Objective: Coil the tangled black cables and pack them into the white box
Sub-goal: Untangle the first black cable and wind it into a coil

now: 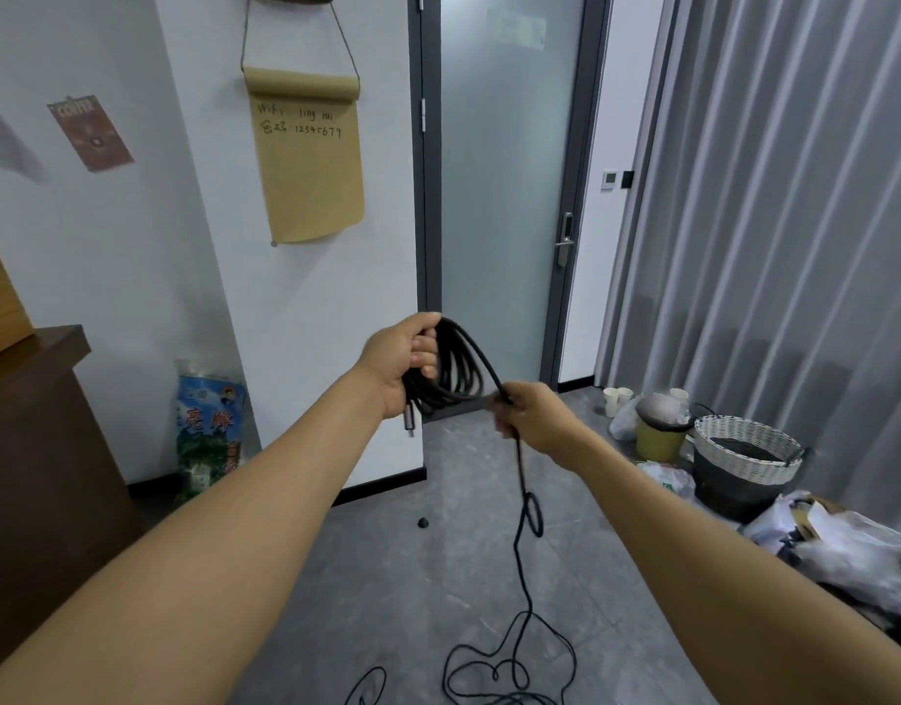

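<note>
The left hand (405,361) is curled tight around a bunch of loops of the black cable (456,371), held up in the air. Just right of it, the right hand (527,417) pinches the same cable. From there it hangs down to a messy pile on the near floor (387,577).

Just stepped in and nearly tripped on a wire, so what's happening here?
A person is winding a black cable into loops. The left hand grips the finished coil, with a plug hanging below it. The right hand pinches the strand and feeds it up. Much of the cable lies tangled on the grey floor. No white box is in view.
</note>
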`<state>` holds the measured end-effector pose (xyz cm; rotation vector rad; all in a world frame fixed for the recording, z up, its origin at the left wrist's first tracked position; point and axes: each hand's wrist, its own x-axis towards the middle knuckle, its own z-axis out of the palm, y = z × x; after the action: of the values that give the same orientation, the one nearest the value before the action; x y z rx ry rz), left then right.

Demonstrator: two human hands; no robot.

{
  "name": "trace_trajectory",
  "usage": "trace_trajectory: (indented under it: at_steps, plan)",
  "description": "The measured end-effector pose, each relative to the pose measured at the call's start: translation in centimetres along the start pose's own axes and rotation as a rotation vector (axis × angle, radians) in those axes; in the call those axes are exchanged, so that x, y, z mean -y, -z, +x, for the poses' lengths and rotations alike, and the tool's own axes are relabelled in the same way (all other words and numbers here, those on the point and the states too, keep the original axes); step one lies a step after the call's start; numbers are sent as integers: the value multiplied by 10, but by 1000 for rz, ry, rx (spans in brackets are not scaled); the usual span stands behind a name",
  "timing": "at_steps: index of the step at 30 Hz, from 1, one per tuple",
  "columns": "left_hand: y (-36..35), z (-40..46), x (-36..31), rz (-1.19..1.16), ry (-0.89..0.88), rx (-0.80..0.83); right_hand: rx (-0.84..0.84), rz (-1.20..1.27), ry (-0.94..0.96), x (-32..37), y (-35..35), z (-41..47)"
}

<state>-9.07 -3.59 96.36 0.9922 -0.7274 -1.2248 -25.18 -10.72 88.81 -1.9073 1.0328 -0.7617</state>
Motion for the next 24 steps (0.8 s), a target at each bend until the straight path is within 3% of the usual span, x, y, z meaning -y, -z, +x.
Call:
trace_trajectory:
  at_steps: [6, 9, 12, 16, 19, 24]
  plan:
    - [60, 15, -13, -106, -114, -471, -63, -97, -64, -48, 36, -9]
    - [63, 22, -10, -126, -128, -596, -53, -230, -20, -45, 38, -6]
    - [73, 24, -19, -144, -148, -661, 71, -606, -56, -52, 50, -18]
    - [73, 26, -19, -58, -157, -647, 268, -704, -147, -53, 48, -30]
    - [60, 33, -12, 122, -203, -611, 357, -682, -66, -37, 33, -24]
    - [53, 41, 9, 693, -301, -578, 372, -507, 118, 4, 22, -17]
